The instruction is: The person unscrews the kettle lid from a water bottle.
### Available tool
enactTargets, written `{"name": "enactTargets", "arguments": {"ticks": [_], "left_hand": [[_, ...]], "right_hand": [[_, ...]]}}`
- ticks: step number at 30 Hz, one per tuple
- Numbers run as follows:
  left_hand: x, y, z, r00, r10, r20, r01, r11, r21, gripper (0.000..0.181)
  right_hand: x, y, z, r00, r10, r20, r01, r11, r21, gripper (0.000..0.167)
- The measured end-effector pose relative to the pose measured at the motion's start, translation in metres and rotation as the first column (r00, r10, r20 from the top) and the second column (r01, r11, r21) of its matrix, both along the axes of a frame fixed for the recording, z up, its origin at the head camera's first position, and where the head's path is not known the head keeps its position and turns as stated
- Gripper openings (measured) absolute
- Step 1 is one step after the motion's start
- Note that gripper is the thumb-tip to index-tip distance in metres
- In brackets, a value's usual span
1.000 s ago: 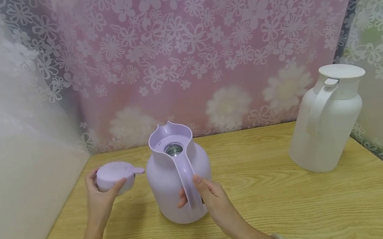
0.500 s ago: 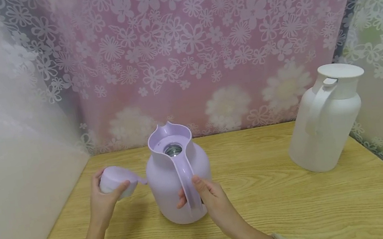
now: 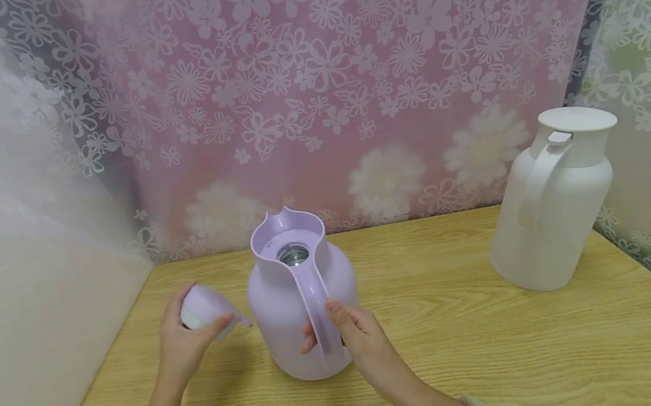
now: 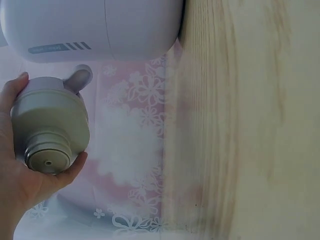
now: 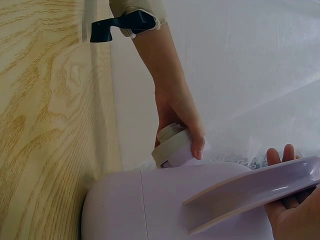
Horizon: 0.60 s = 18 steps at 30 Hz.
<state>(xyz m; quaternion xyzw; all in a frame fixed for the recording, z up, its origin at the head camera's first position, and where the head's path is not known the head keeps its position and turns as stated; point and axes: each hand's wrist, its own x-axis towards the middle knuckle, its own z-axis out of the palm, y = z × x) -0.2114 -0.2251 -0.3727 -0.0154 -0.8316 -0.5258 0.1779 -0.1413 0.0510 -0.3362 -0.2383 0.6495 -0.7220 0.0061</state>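
Observation:
A lilac thermos jug [image 3: 278, 307] stands lidless on the wooden table, its round mouth uncovered and its handle toward me. My right hand [image 3: 371, 349] grips that handle, fingers passing through it and thumb on top. To the left of the jug, my left hand [image 3: 178, 338] holds the lilac lid [image 3: 209, 306] above the table between thumb and fingers. The lid is tilted, its lever pointing down to the right, near the jug's side. In the left wrist view the lid's pale underside with its round stopper [image 4: 48, 159] shows.
At the right of the table [image 3: 436, 368] stands a white thermos jug [image 3: 553, 219] with its lid on. A flower-patterned pink curtain [image 3: 347, 89] hangs behind the table. A pale wall [image 3: 29, 272] borders the left side.
My left hand has tipped the lid from nearly level to steeply tilted, its lever swinging downward, and has shifted slightly right. My right hand and the lilac jug stay put.

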Motion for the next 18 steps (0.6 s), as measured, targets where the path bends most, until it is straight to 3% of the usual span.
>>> {"name": "enactTargets", "arguments": {"ticks": [18], "left_hand": [[-0.0028, 0.0013, -0.0034, 1.0, -0.017, 0.004, 0.018, 0.998, -0.068, 0.079]], "right_hand": [[0.0002, -0.0008, 0.0004, 1.0, -0.007, 0.002, 0.007, 1.0, -0.006, 0.049]]}}
